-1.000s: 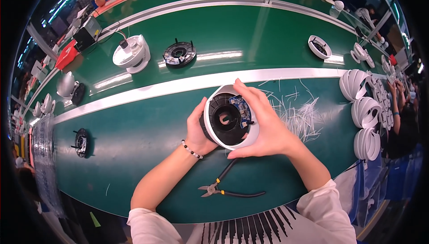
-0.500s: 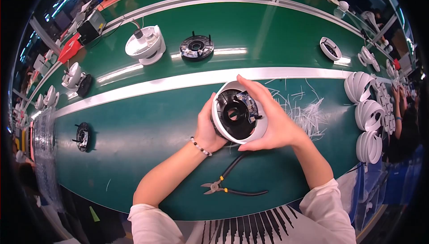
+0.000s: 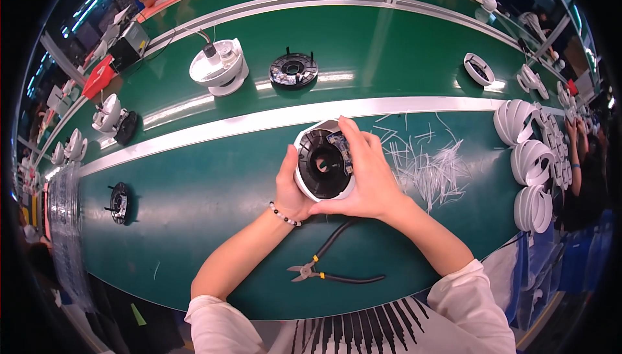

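Between both hands, above the green work table, I hold a round white plastic housing (image 3: 310, 193). A black ring-shaped part (image 3: 317, 182) with a hole in its middle sits inside it. A small blue circuit board (image 3: 340, 148) shows at the ring's right side. My left hand (image 3: 289, 188) is wrapped round the housing's left and lower side, a beaded bracelet on the wrist. My right hand (image 3: 368, 176) grips the right side, its fingers over the top rim and partly over the board. Just below the hands lies a pair of cutting pliers (image 3: 312, 268), jaws apart.
Cut white strips (image 3: 437, 169) lie heaped right of my hands. White ring housings (image 3: 532, 163) are stacked at the right edge. A black disc part (image 3: 119, 203) lies at left. On the belt beyond the pale rail stand a white device (image 3: 220, 67) and a black disc (image 3: 293, 69).
Both hands have shifted slightly left with the housing and turned it. The right fingers now sit closer over the board. On the belt, the white device and black disc appear slightly further right.
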